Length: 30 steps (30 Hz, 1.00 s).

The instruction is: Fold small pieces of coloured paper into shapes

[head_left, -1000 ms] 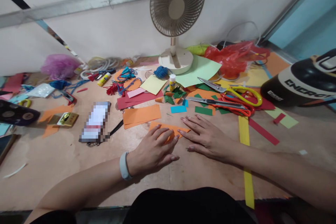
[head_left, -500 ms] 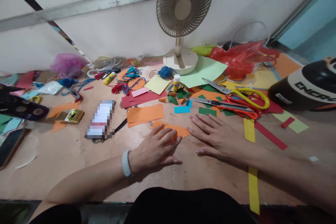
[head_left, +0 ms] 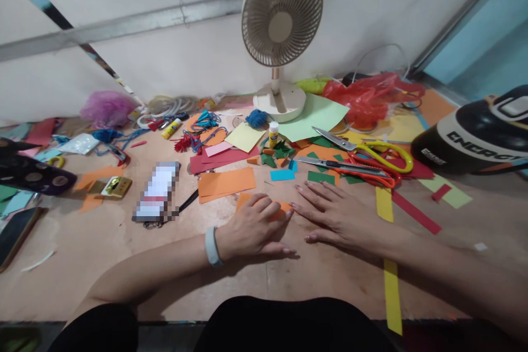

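Observation:
My left hand lies palm down on a small orange paper piece, fingers stretched flat over most of it. My right hand rests flat on the wooden table just to the right, fingers spread, their tips close to the paper's right end. A grey band sits on my left wrist. Neither hand grips anything. A larger orange sheet lies just beyond my left hand.
Orange and yellow scissors, a glue stick, several paper scraps, a yellow strip and a red strip lie around. A desk fan stands at the back. A helmet is right, a phone left.
My left hand has slid forward and right, covering more of the orange piece. My right hand has stayed flat beside it. The view shifted slightly.

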Each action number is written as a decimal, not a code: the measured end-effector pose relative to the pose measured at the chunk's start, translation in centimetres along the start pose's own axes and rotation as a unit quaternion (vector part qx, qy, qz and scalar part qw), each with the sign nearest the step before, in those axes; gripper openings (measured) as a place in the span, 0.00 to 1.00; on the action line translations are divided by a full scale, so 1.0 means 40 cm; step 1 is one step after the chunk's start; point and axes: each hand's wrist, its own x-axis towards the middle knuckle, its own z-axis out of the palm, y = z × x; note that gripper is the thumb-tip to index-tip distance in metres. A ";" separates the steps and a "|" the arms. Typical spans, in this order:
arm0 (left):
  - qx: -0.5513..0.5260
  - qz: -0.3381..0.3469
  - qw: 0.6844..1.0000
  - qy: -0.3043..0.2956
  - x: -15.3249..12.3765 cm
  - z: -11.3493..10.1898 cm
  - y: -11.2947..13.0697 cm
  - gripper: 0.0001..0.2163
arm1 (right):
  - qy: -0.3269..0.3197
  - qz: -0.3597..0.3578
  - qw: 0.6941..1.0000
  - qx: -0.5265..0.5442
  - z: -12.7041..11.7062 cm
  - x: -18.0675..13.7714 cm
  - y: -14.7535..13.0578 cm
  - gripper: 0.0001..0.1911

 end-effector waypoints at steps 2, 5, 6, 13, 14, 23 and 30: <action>0.003 0.001 1.000 0.011 0.003 0.006 0.004 0.37 | 0.001 -0.002 1.000 0.000 0.000 0.001 0.000 0.34; 0.026 0.023 0.999 0.024 -0.006 0.008 0.006 0.37 | 0.003 -0.005 1.000 0.005 0.000 0.002 0.000 0.33; 0.035 0.027 0.999 0.027 -0.011 0.008 0.006 0.37 | 0.005 -0.005 1.000 0.005 0.000 0.002 0.000 0.33; 0.068 0.019 0.997 0.015 -0.079 0.003 0.014 0.38 | 0.004 0.003 1.000 -0.020 0.008 -0.007 -0.004 0.33; 0.074 0.016 0.997 0.021 -0.094 0.002 0.015 0.38 | 0.007 0.004 1.000 -0.021 0.010 -0.012 -0.010 0.33; 0.079 -0.071 0.994 0.007 -0.113 -0.028 -0.019 0.36 | -0.040 -0.156 0.982 0.097 -0.036 -0.026 -0.117 0.30; 0.009 -0.050 0.999 0.020 -0.095 -0.004 0.030 0.30 | 0.050 0.034 0.945 0.322 -0.044 0.027 -0.082 0.19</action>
